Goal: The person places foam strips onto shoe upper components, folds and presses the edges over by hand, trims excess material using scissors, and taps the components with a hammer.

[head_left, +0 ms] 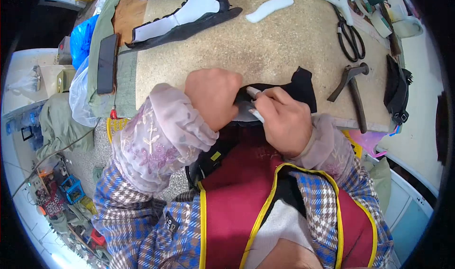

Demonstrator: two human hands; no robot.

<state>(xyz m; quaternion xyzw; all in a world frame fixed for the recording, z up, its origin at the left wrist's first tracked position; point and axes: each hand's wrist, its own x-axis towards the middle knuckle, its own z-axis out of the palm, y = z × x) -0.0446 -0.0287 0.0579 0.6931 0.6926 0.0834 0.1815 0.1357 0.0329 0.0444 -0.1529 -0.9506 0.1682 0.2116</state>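
Note:
At the near edge of the table lies a black piece of leather or cloth (pixel 303 90) with a grey inner side (pixel 245 111). My left hand (pixel 214 96) is closed on its left end, knuckles up, with most of its fingers hidden. My right hand (pixel 288 119) is over the middle of the piece, its fingers bent together in a pinch. White strips, perhaps finger tape, show at those fingertips. What lies between them is too small to make out.
Black scissors (pixel 350 41) and a hammer (pixel 354 96) lie on the right of the table. Farther back are a black piece with white padding (pixel 189 15) and white foam strips (pixel 270 8). A phone (pixel 108 64) lies left. A buckled black strap (pixel 397 91) hangs at the right edge.

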